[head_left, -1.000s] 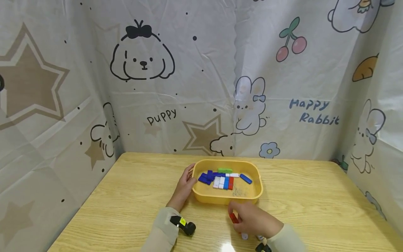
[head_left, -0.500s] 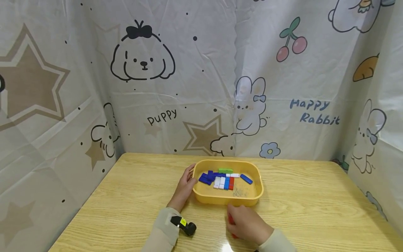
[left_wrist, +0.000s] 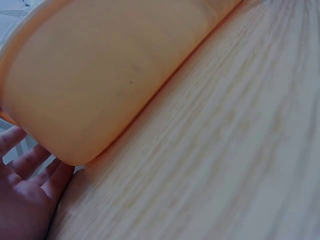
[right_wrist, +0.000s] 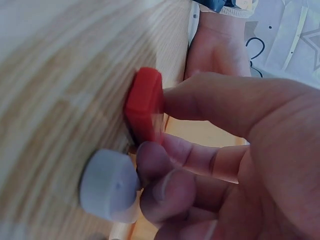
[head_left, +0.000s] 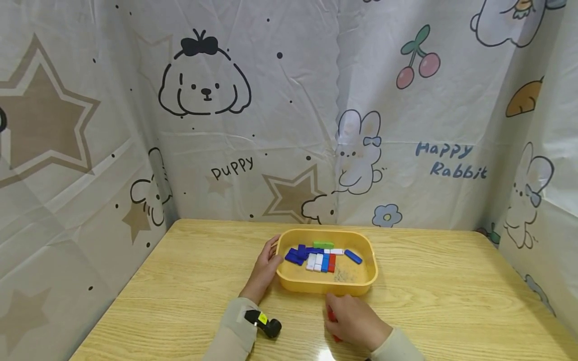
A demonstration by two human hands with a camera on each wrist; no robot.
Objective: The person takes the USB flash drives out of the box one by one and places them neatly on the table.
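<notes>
My left hand point(head_left: 263, 273) holds the left end of a yellow plastic bin point(head_left: 325, 287). In the left wrist view, the fingers point(left_wrist: 31, 161) lie against the bin's outer wall under the rim. Just in front of the bin, my right hand point(head_left: 356, 321) pinches a small red block point(right_wrist: 144, 102) with thumb and finger, low over the wooden tabletop. A white round piece point(right_wrist: 109, 185) sits by its other fingertips; whether they touch it, I cannot tell. Most of the red block is hidden by the hand in the head view.
Inside the bin lie several dark blue blocks point(head_left: 295, 255), a green block point(head_left: 323, 245), white blocks point(head_left: 314, 261), a red block point(head_left: 331, 262) and a loose blue block point(head_left: 353, 256). The wooden table point(head_left: 451, 291) ends at a printed curtain point(head_left: 289, 115).
My right hand shifted slightly left during the first half second, covering the white piece in the head view, then stayed still. The left hand and bin have not moved.
</notes>
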